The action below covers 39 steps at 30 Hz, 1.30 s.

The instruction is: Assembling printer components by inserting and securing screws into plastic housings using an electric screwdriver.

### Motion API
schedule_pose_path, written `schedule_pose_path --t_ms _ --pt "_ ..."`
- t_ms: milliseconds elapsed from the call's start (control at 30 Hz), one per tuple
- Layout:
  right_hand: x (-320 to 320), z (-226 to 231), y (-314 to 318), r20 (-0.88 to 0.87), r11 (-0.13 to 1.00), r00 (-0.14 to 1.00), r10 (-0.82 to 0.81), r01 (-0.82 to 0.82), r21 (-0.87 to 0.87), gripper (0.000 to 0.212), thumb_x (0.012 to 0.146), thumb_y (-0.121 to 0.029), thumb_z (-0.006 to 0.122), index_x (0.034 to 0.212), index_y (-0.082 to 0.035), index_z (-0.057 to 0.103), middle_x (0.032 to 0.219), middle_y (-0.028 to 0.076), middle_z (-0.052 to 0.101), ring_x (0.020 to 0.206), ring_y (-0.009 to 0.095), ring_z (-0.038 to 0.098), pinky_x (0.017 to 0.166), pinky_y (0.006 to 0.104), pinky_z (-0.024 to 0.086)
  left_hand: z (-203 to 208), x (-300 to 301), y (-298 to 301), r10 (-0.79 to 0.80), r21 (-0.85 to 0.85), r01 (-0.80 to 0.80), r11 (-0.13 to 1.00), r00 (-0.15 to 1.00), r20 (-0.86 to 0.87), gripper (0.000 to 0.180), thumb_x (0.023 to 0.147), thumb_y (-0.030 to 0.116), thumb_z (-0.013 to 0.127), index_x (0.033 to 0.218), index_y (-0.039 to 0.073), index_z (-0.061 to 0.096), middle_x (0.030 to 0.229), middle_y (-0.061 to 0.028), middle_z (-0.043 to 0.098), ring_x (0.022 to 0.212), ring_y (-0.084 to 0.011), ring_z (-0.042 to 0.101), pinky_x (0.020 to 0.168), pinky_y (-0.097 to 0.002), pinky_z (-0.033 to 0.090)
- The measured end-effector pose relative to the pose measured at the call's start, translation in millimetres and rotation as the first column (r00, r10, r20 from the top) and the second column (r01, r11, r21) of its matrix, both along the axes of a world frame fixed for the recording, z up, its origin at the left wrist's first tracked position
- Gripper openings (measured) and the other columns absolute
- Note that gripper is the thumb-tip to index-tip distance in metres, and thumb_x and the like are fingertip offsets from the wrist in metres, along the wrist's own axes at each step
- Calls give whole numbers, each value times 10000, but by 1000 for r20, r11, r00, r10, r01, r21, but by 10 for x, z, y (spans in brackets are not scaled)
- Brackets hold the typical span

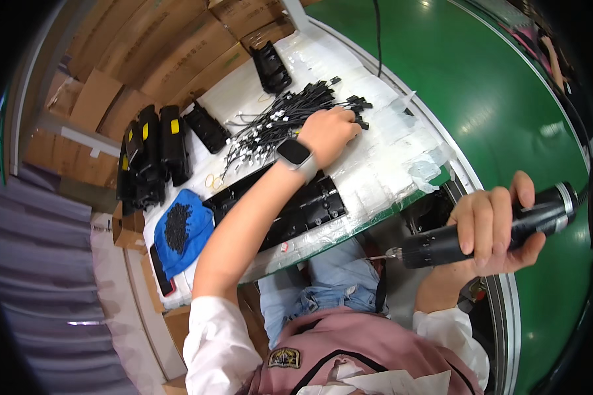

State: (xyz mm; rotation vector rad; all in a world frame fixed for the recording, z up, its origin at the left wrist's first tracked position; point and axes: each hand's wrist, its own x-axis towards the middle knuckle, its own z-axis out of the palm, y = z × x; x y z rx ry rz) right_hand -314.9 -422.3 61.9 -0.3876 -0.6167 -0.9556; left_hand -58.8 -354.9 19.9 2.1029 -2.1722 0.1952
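My right hand (491, 227) is wrapped round a black electric screwdriver (435, 247), held off the table's right edge with its thin bit pointing left. My left hand (331, 133), with a smartwatch on its wrist, reaches over the table into a pile of short black cables (277, 118) with white plugs. Its fingers are curled down at the pile's right end, and the fingertips are hidden. Under my left forearm lies a long black plastic housing (310, 207), partly covered by the arm.
A blue cloth (194, 247) bears a heap of small black screws (177, 227). Several black housings with yellow labels (173, 148) stand at the left. Two black shells (270, 68) lie farther back. Cardboard boxes (145, 52) line the far side; a cord hangs at the back right.
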Motion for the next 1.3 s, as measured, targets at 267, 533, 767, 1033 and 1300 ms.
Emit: schedule_pose_path --t_ms 267,533,767,1033,1300 --pt "-297 -3 -5 -131 993 985 -116 115 -16 350 813 -161 664 996 -48 388 560 33 529 385 108 526 428 252 455 110 238 -268 -139 -166 149 975 988 74 57 797 90 609 849 74 590 862 -95 597 840 -299 605 686 -385 501" --pt "32 45 204 -210 996 975 -80 68 -64 350 825 -171 664 998 -42 388 573 34 534 392 111 538 426 240 465 1134 636 469 -264 -757 -383 530 773 -577 220 898 6 576 1113 -32 559 885 -115 678 811 -175 675 714 -267 527" --pt "555 107 414 -236 991 969 66 -91 -99 366 826 -175 672 1003 -54 375 586 43 539 386 111 537 403 245 449 772 616 1381 -44 -820 -362 444 905 -423 254 800 -67 603 1007 55 686 753 -96 651 716 -230 658 618 -261 497" --pt "1119 202 695 -240 961 953 187 -228 -157 372 821 -176 683 1002 -62 378 588 49 570 385 120 555 385 253 462 372 384 1892 57 -469 -135 873 983 -177 369 732 -105 599 1072 14 678 865 -146 648 769 -233 640 661 -290 507" --pt "1364 238 876 -218 931 964 153 -215 -295 404 814 -193 718 1015 -63 392 614 48 605 403 123 575 408 250 482 586 1023 1753 -651 -485 -834 262 218 -727 162 947 49 528 1071 -41 475 988 -180 658 901 -253 665 856 -332 506"
